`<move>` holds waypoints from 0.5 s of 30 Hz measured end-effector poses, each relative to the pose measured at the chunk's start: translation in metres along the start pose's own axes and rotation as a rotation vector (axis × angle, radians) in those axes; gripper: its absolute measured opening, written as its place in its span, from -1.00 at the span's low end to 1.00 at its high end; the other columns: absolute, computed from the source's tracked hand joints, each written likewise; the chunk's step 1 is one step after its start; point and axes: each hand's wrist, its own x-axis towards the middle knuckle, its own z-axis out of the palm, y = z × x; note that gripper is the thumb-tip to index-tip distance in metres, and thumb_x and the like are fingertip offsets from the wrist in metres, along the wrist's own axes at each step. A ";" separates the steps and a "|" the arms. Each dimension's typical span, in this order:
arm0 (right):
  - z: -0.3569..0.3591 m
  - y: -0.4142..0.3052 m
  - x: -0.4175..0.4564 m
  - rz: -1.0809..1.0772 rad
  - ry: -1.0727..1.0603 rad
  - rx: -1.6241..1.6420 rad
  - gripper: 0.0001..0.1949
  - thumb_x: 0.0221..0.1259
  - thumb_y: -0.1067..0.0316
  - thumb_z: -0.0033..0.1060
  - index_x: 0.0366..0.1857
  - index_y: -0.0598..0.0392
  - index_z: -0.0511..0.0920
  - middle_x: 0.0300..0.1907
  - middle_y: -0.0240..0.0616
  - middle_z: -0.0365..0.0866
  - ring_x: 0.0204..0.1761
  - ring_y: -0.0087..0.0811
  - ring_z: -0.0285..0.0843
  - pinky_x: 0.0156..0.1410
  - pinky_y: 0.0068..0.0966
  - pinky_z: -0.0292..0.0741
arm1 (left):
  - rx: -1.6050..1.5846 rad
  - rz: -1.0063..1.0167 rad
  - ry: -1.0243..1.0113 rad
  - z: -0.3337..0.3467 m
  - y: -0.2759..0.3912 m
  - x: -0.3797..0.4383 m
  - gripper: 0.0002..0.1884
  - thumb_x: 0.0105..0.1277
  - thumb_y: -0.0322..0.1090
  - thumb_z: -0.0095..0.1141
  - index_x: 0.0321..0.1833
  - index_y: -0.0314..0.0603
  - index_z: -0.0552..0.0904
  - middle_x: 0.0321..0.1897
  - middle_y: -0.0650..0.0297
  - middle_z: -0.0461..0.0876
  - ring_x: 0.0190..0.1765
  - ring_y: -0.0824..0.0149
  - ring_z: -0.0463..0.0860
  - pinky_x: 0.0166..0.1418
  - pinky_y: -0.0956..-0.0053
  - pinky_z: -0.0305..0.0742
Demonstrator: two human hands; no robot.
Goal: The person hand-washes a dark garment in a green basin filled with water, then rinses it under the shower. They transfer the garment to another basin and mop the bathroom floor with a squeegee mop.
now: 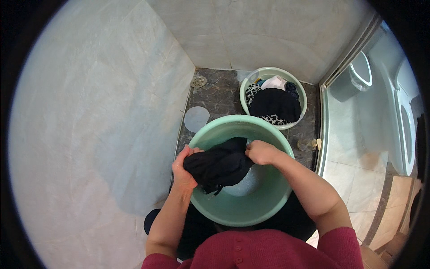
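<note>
A black cloth garment [221, 161] hangs bunched between my two hands, above the inside of a large green plastic basin [242, 215]. Its left end is gripped by my left hand [184, 168], close to the basin's left rim. On the other side, my right hand [262, 152] pinches the garment's right end in a closed fist. Sudsy water [245, 185] shows at the bottom of the basin, partly hidden by the cloth. A dark strap or edge dangles from the garment's lower left.
Behind stands a second basin [304, 104] holding a black garment [275, 104], a white cloth [274, 82] and spotted fabric [252, 92]. A pump bottle [307, 145] is at right, beside a glass partition. A translucent round lid-like piece [196, 119] and a floor drain [199, 81] lie left.
</note>
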 end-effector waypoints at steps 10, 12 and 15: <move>-0.035 -0.013 -0.018 -0.246 0.112 0.922 -0.75 0.22 0.21 -0.08 -0.42 0.20 0.50 -0.48 -0.39 0.46 -0.41 -0.57 0.38 -0.30 -0.58 0.32 | 0.361 -0.051 0.007 -0.011 0.004 -0.001 -0.74 0.14 -0.17 0.05 -0.42 -0.27 0.50 -0.50 0.21 0.48 -0.22 0.28 0.47 -0.02 0.44 0.33; -0.040 -0.026 -0.029 -0.237 0.027 1.128 -0.77 0.21 0.22 -0.05 -0.45 0.17 0.48 -0.49 -0.40 0.46 -0.46 -0.60 0.37 -0.35 -0.62 0.31 | 0.504 -0.035 0.049 -0.018 -0.006 0.009 -0.69 0.09 -0.19 0.14 -0.25 -0.31 0.52 -0.36 0.15 0.51 -0.11 0.25 0.47 0.06 0.43 0.31; -0.041 -0.034 -0.036 -0.242 -0.061 1.292 -0.79 0.20 0.22 -0.02 -0.47 0.13 0.47 -0.51 -0.43 0.44 -0.51 -0.64 0.36 -0.41 -0.68 0.30 | 1.262 0.548 -0.155 -0.017 -0.026 0.011 -0.51 0.00 -0.24 0.25 -0.02 -0.29 0.43 -0.15 0.11 0.43 0.01 0.20 0.41 0.16 0.41 0.23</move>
